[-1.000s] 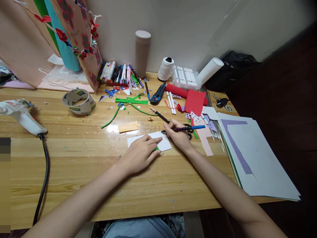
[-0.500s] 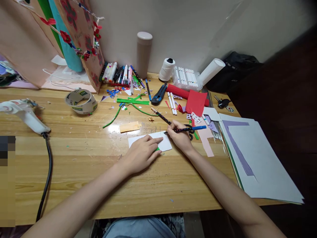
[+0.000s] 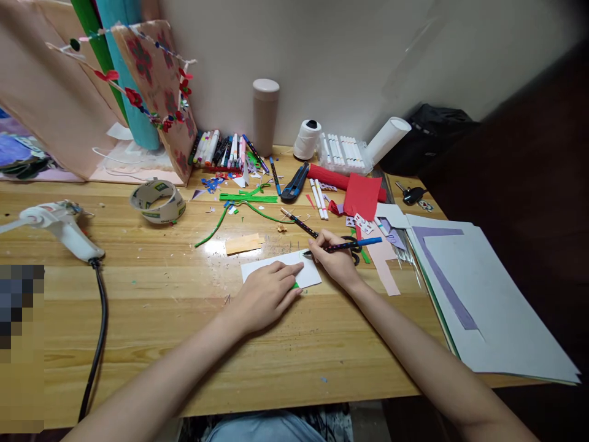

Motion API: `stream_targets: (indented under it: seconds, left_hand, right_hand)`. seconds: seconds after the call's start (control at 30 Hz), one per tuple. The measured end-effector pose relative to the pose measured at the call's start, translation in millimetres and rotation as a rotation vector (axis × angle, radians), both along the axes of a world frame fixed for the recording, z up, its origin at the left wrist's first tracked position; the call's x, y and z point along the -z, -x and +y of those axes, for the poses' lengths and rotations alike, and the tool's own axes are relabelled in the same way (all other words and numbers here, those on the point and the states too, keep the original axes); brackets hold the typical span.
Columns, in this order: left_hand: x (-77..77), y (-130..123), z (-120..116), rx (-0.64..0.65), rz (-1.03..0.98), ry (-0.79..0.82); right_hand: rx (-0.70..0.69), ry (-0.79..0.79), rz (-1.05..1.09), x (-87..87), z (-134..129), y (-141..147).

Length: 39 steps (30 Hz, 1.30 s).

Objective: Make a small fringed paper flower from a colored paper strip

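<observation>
My left hand [image 3: 269,293] lies flat on a small white strip of paper [image 3: 257,266], its fingers stretched to the right. A bit of green [image 3: 296,285] peeks out beneath those fingers. My right hand [image 3: 337,258] grips a dark patterned marker [image 3: 341,247] with a blue back end, and its tip is at the paper's upper edge. Just behind that hand lie black-handled scissors [image 3: 354,248], partly hidden, and a dark pen cap or second marker [image 3: 299,222]. A tan paper scrap [image 3: 243,244] rests beyond the white strip.
At the left are a white glue gun [image 3: 69,230] with a black cord and a tape roll [image 3: 157,201]. A utility knife [image 3: 295,183], red paper [image 3: 362,195] and several markers [image 3: 221,150] lie toward the wall. Large white sheets [image 3: 488,294] cover the right side.
The view has tilted up slightly, so things at the back appear lower. Both hands keep nearly the same places on the paper, with the marker still in my right hand.
</observation>
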<state>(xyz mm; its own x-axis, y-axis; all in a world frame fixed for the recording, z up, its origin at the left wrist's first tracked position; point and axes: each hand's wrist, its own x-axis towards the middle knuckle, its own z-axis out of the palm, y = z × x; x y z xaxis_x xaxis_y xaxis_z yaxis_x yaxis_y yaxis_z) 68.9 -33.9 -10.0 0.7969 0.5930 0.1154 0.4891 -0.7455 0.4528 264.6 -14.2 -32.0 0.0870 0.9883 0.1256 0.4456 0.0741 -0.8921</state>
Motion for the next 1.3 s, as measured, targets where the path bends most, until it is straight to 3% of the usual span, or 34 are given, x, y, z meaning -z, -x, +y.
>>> stream_targets:
  seconds: [0.3,0.43,1.3]
  left_hand:
    - [0.1,0.2,0.0,0.000,-0.010,0.029]
    - [1.6,0.4,0.6,-0.001,-0.007,0.050]
    - [0.1,-0.4,1.8,-0.012,-0.052,0.049]
  right_hand:
    - [-0.068,0.006,-0.020,3.1,1.0,-1.4]
    - [-0.016,-0.010,0.002,3.1,1.0,-1.7]
    - [-0.048,0.004,-0.066,0.9,3.0,-1.8]
